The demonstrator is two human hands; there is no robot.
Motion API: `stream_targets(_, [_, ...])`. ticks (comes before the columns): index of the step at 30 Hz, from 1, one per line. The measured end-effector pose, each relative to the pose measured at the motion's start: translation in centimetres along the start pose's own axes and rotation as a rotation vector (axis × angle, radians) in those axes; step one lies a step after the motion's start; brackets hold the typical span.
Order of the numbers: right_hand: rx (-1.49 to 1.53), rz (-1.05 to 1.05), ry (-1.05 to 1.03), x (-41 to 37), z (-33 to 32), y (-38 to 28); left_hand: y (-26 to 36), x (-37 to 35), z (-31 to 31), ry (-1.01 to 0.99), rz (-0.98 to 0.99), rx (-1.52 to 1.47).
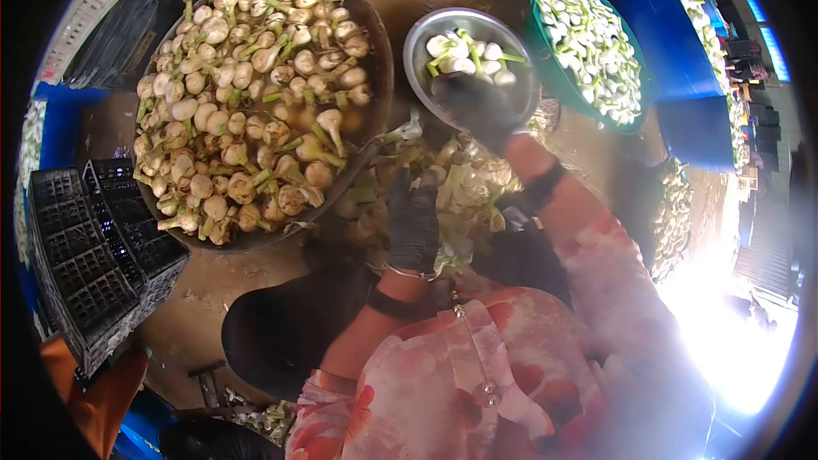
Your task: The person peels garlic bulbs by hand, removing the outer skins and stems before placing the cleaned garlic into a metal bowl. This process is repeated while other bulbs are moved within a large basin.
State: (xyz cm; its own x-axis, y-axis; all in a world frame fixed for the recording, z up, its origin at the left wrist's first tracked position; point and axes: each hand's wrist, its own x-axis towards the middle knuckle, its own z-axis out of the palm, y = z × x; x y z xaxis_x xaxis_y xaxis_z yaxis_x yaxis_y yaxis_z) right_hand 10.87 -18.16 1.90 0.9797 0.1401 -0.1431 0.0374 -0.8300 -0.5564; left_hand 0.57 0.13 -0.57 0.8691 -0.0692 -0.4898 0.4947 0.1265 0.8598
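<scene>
Garlic bulbs [477,60] in the steel bowl [514,37], right hand [479,106] over its near rim.
Stems point various ways, one toward the right rim; bulbs lie just past the blurred right fingers [456,89]. I can't tell their grip, nor the left hand's [414,226], at the trimmings [464,177].

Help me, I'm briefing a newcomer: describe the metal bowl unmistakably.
Find the big dark round tub heaped with brownish bulbs. Right of it, before the green basket, sits the metal bowl, the right hand over it. Of the three, it is the silvery, smallest one.

Strong white light [741,336] glares at right, beyond the dirty brown floor [200,290].
</scene>
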Motion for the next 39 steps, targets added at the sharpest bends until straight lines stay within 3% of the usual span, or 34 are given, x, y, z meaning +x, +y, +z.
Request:
stream_targets(1, [0.457,0.510,-0.156,1.5,-0.4,-6.9,1.3,0.0,-0.5,0.022,-0.051,-0.150])
stream_targets(4, [-0.157,0.002,-0.507,7.7,7.2,-7.8,2.6,0.1,-2.6,0.074,0.003,-0.292])
stream_targets(6, [0.240,0.163,-0.593,10.7,14.0,-5.9,4.3,-0.2,-3.6,0.147,0.073,-0.190])
stream_targets(8, [0.295,0.261,-0.643,12.1,15.4,-7.3,5.3,-0.2,-4.2,0.203,0.093,-0.170])
stream_targets(9, [0.149,0.278,-0.651,12.2,13.8,-9.7,5.5,-0.3,-4.5,0.221,0.079,-0.201])
stream_targets(11, [0.092,0.346,-0.593,12.0,13.4,-11.0,5.9,-0.5,-5.0,0.257,0.078,-0.187])
stream_targets(13, [0.268,0.452,-0.453,11.2,13.7,-9.2,6.2,-0.5,-5.0,0.286,0.111,-0.094])
stream_targets(17, [0.240,0.119,0.007,4.4,8.7,-9.3,4.2,0.5,-5.6,0.108,0.015,-0.464])
stream_targets(20, [0.221,-0.002,0.032,-0.6,6.5,-7.2,3.6,0.8,-5.4,-0.070,-0.034,-0.672])
stream_targets(22, [0.387,-0.018,0.003,-3.4,5.8,-6.2,2.2,0.7,-5.1,-0.217,-0.061,-0.730])
stream_targets(25, [0.444,-0.064,0.066,-6.8,4.1,-6.1,3.4,-0.2,-3.4,-0.331,-0.151,-0.679])
stream_targets(27, [0.441,-0.043,0.089,-7.9,3.6,-5.7,2.4,-0.4,-2.7,-0.400,-0.053,-0.488])
stream_targets(28, [0.221,-0.193,0.220,-8.6,2.9,-5.6,2.1,-0.7,-2.3,-0.409,-0.045,-0.441])
stream_targets(31, [0.014,-0.127,0.165,-10.3,0.3,-6.1,2.7,-2.2,-1.0,-0.373,-0.112,-0.400])
stream_targets(34, [-0.087,-0.086,0.408,-12.1,0.2,-4.8,2.4,-2.5,0.3,-0.416,0.092,-0.355])
stream_targets(35, [-0.102,-0.052,0.497,-12.6,0.0,-4.8,2.6,-2.6,0.7,-0.383,0.045,-0.358])
stream_targets(36, [0.072,0.096,0.477,-13.1,-0.6,-4.8,2.9,-2.8,1.0,-0.348,-0.003,-0.362])
stream_targets(39, [0.135,0.180,0.480,-14.4,-1.9,-5.3,4.0,-3.5,2.1,-0.260,-0.012,-0.310])
